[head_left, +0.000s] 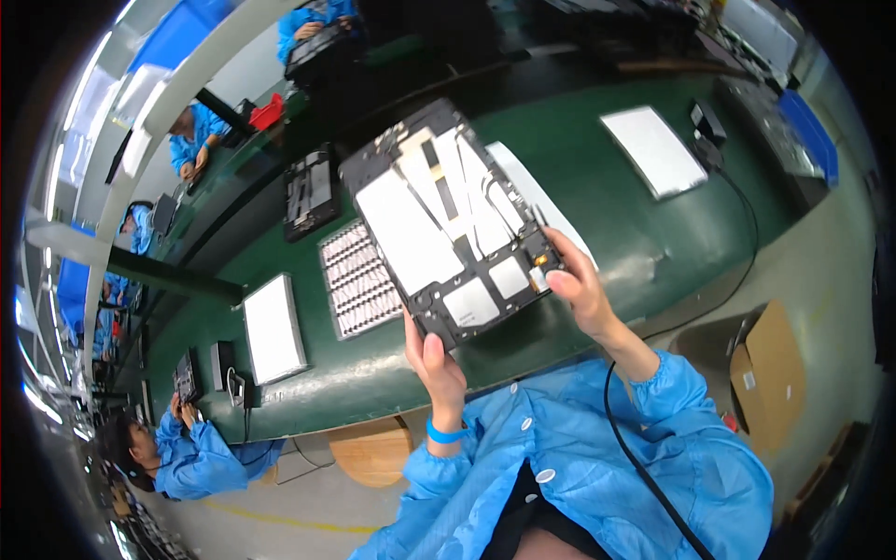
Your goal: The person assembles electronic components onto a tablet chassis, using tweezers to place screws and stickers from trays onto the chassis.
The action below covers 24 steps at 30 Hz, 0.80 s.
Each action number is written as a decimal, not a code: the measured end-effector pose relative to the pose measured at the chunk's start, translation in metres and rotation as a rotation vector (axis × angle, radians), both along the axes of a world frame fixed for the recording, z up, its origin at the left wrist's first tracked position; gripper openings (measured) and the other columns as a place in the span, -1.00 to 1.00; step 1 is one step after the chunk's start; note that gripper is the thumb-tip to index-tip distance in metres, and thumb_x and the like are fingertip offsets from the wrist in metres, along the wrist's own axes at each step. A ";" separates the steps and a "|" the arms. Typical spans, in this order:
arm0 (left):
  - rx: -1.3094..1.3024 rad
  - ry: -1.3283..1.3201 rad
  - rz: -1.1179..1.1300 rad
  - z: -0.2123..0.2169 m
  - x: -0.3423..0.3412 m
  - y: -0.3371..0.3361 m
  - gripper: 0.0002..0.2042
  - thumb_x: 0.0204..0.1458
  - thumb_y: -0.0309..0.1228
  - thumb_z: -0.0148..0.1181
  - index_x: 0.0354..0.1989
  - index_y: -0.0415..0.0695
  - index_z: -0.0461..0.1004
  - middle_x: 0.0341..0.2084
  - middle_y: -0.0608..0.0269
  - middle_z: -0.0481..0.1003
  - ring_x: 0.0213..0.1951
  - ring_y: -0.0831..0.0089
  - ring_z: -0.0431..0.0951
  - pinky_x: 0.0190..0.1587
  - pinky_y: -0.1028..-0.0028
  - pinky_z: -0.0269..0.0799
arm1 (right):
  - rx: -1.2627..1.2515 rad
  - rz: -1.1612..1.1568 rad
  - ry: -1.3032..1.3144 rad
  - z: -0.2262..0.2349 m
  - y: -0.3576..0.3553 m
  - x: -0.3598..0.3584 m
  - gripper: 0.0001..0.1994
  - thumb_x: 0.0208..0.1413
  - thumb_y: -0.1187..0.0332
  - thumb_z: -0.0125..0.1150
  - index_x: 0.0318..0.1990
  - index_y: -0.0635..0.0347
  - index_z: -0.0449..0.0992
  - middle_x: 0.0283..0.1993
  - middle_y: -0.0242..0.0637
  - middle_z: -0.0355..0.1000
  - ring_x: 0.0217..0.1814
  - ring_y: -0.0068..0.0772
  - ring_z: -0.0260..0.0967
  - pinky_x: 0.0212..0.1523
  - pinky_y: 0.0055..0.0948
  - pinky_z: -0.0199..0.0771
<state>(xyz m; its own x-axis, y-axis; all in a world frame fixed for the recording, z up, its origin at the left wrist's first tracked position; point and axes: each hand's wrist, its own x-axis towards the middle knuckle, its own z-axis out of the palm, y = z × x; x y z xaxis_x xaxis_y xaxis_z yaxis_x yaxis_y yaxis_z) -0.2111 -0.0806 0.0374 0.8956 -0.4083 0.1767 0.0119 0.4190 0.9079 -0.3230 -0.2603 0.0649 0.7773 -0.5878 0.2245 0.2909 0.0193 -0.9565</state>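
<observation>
Raised above the green bench, an opened tablet (411,229) shows its inside, with white battery panels, dark ribbon cables and silver shield plates in a black frame. My left hand (434,373) grips its near left corner, thumb on the face and fingers underneath. At the near right edge, my right hand (583,289) holds the tablet with thumb and fingers, close to a small gold-coloured part. Partly behind the tablet lie a tray (359,285) with rows of small pinkish-white parts and a white sheet (537,182).
Another opened device (311,191) lies at the far left of the tray. White flat slabs rest on the green bench (644,233), one at left (273,329), one at right (653,149). A black cable (751,224) hangs over the edge. A co-worker (196,457) sits at left.
</observation>
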 end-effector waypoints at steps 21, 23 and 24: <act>0.162 -0.174 -0.069 -0.140 -0.050 0.103 -0.10 0.12 0.21 0.10 0.45 -0.17 -0.04 0.41 0.11 0.09 0.39 0.13 0.15 0.41 0.04 0.06 | -1.255 0.142 0.457 -0.045 -0.154 -0.059 -0.62 0.05 0.31 0.31 0.04 0.13 0.45 0.07 -0.17 0.50 0.11 0.01 0.43 0.22 -0.14 0.38; -0.032 0.039 -0.116 -0.149 -0.049 0.105 -0.10 0.10 0.16 0.16 0.45 -0.17 -0.03 0.41 0.10 0.09 0.37 0.13 0.18 0.38 0.04 0.14 | -1.328 0.070 0.462 -0.040 -0.167 -0.069 -0.62 0.04 0.37 0.31 0.05 0.14 0.46 0.08 -0.16 0.51 0.12 -0.02 0.43 0.21 -0.16 0.40; -0.002 0.002 -0.090 -0.151 -0.049 0.103 -0.09 0.09 0.17 0.18 0.45 -0.17 -0.03 0.40 0.10 0.10 0.38 0.14 0.17 0.38 0.05 0.13 | -1.260 0.072 0.454 -0.037 -0.168 -0.062 -0.60 0.07 0.43 0.27 0.10 0.16 0.44 0.08 -0.12 0.51 0.14 -0.02 0.44 0.18 -0.20 0.43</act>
